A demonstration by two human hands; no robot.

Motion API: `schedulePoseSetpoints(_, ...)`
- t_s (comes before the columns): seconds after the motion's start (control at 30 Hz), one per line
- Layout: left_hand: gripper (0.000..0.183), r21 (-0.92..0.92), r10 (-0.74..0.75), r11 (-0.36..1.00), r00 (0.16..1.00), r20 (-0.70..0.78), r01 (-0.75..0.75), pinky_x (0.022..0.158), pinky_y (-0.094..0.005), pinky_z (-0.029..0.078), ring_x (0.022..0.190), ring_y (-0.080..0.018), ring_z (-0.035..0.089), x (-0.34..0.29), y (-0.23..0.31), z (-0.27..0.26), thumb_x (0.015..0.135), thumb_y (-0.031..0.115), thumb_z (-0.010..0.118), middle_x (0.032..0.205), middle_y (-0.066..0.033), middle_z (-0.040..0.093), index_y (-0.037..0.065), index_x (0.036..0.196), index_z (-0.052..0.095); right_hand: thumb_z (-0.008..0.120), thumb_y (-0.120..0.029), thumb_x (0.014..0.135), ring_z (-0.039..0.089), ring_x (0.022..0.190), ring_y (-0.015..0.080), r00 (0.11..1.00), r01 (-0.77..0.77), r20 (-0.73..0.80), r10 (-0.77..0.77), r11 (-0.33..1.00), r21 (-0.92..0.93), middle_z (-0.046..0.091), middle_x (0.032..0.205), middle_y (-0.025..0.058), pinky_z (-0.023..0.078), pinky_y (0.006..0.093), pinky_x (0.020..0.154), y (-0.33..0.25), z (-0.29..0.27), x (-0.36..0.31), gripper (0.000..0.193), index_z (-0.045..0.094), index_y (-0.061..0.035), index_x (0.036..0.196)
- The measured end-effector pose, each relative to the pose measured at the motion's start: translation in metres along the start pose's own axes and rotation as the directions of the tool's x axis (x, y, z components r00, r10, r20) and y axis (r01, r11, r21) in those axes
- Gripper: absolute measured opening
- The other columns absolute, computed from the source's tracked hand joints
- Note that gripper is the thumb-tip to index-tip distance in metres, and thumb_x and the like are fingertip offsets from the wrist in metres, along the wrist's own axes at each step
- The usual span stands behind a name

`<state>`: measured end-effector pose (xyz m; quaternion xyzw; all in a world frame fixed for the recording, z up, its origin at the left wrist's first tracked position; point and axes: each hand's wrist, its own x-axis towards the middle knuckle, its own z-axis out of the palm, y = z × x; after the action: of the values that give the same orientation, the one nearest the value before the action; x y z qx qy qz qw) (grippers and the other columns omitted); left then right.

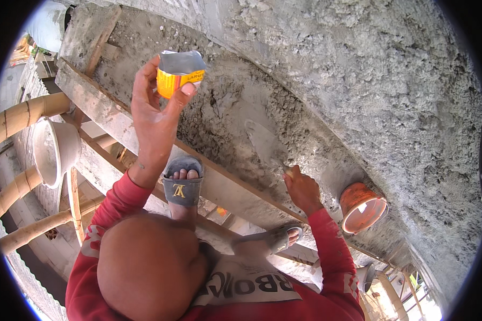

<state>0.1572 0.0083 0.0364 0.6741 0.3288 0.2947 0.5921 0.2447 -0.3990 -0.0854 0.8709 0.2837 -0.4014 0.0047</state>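
Containers: one pale basin (64, 147), sitting beside the bamboo poles (29, 120) at far left, its whitish inside showing, contents unclear. One orange bucket (353, 199), standing near the wall (375, 80) at right; a pale patch is showing inside, too unclear to name. One yellow container (171, 82), its uneven rim opening upward and its silvery inner wall showing; it is hanging in the raised left hand, above the mortar.

Grip: the left hand (158, 109) is pinching the yellow container, thumb pressing the near side, fingers wrapping the far side. The right hand (303, 188) is closing around the handle of one trowel (265, 140), whose grey-coated blade is lying over the mortar.

Surroundings: the rough grey wall is filling the right side. Grey mortar (219, 120) is lying between wall and plank (227, 184). The person's head (147, 267) is blocking the lower left. Two dark sandals (182, 190) are resting by the plank.
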Motion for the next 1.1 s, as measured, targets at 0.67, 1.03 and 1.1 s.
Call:
schedulePoseSetpoints(0.67,0.063,0.298,0.06,0.95,0.991,0.119,-0.093,0.097,-0.0383,0.052,0.115,-0.024,0.064,-0.05,-0.047,0.018,0.087,0.011,0.086,0.126,-0.0119,0.063,0.0,0.139,0.054,0.074,-0.021,0.097,0.072,0.084,0.0313,0.777,-0.069,-0.629,0.024,0.997,-0.047,0.063,0.096,0.0117,0.061,0.046,0.065,-0.068,-0.066,0.0,0.039,0.056,-0.015,0.131)
schedulePoseSetpoints(1.03,0.067,0.633,0.021,0.731,0.935,0.355,-0.257,0.101,-0.0465,0.05,0.116,-0.0401,0.061,-0.056,-0.093,-0.018,0.081,0.006,0.083,0.121,-0.0189,0.061,0.002,0.14,0.052,0.069,-0.028,0.1,0.073,0.092,0.0474,0.902,-0.16,-0.385,0.197,0.979,0.126,0.072,0.106,0.021,0.058,0.0594,0.074,0.066,0.008,-0.054,0.038,0.051,-0.0156,0.131)
schedulePoseSetpoints(1.1,0.068,0.668,0.009,0.711,0.952,0.307,-0.222,0.102,-0.0464,0.05,0.118,-0.0406,0.062,-0.061,-0.095,-0.035,0.081,0.006,0.083,0.123,-0.0194,0.061,0.001,0.141,0.052,0.069,-0.029,0.101,0.072,0.091,0.0505,0.889,-0.177,-0.397,0.229,0.97,0.164,0.074,0.105,0.0244,0.056,0.0613,0.076,0.11,0.027,-0.074,0.038,0.053,-0.0148,0.133)
